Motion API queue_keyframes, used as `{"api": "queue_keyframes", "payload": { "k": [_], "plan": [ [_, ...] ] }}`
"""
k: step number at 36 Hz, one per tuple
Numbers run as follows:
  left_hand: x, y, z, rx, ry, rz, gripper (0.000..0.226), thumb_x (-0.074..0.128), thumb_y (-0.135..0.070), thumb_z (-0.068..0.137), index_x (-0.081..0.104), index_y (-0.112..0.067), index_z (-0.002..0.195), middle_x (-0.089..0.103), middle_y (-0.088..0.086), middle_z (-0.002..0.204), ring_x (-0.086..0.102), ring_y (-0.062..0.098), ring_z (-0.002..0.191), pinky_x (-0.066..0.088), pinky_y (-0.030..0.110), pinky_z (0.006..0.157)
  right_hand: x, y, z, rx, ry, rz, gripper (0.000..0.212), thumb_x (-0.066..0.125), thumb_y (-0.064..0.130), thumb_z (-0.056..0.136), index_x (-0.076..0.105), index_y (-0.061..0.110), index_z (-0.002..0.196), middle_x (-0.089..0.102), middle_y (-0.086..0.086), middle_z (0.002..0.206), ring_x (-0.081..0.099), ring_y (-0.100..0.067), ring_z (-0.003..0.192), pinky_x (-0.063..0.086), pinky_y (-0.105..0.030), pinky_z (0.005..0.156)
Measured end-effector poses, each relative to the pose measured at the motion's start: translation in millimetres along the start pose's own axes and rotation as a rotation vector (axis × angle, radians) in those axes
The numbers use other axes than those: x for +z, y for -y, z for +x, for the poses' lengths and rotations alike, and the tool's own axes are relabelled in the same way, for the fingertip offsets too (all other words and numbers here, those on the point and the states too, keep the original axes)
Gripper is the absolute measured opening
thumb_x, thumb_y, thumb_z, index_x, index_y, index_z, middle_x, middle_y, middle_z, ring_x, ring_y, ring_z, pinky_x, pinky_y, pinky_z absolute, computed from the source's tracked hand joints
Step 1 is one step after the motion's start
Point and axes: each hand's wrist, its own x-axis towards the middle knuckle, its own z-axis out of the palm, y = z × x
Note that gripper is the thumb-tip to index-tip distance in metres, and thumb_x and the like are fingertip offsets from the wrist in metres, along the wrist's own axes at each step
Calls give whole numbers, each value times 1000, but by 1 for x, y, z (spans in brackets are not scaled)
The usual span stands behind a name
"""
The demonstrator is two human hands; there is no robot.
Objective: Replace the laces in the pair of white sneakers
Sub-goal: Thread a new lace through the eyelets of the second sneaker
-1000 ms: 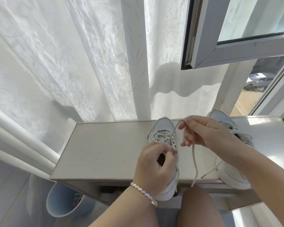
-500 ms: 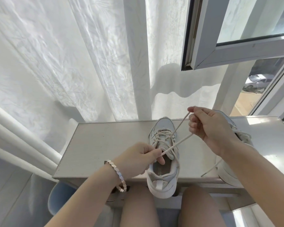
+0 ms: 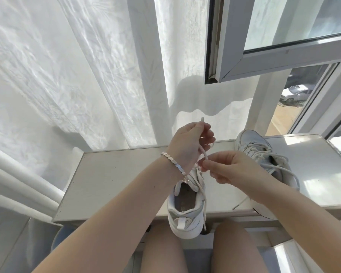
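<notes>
On the pale table (image 3: pixel 114 180), at its near edge, the near sneaker (image 3: pixel 187 211) is set with its heel toward the person and overhanging the edge, between the two knees (image 3: pixel 161 251). Its opening is seen from above; its front half is hidden behind the hands. Above it the left hand (image 3: pixel 189 142) is raised, fingers curled, and the lace (image 3: pixel 201 152) is pinched between thumb and fingers, with the lace tip (image 3: pixel 202 120) left poking up past the top of the hand. Lower down the same lace is pinched by the right hand (image 3: pixel 230 168) between thumb and forefinger, the other fingers loosely curled beneath. The stretch of lace between the hands is short and slightly curved. Another strand (image 3: pixel 205 205) is hung down the sneaker's right side past the table edge. Whether the two strands are one lace cannot be told. A beaded metal bracelet (image 3: pixel 173 164) is worn on the left wrist. The second sneaker (image 3: pixel 262 154) is placed to the right on the same table, apart from the first, toe away, laced up, its heel part covered by the right forearm; its loose lace end (image 3: pixel 242 202) is laid on the tabletop. Behind the table a white curtain (image 3: pixel 87 75) is hung, and an opened window frame (image 3: pixel 264 62) is seen at upper right, with a car (image 3: pixel 295 93) outside below it.
</notes>
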Motion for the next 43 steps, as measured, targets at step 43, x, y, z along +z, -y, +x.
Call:
{"api": "queue_keyframes", "payload": {
  "k": [43],
  "plan": [
    [-42,94,-29,379,-232,1037,72,44,-71,54,70,-28,106,50,-14,107,36,6,110,35,29,100,10,-43,43,32,-333,237,9,70,0,79,66,6,73,63,-5,60,59,-3,48,52,-15,52]
  ]
}}
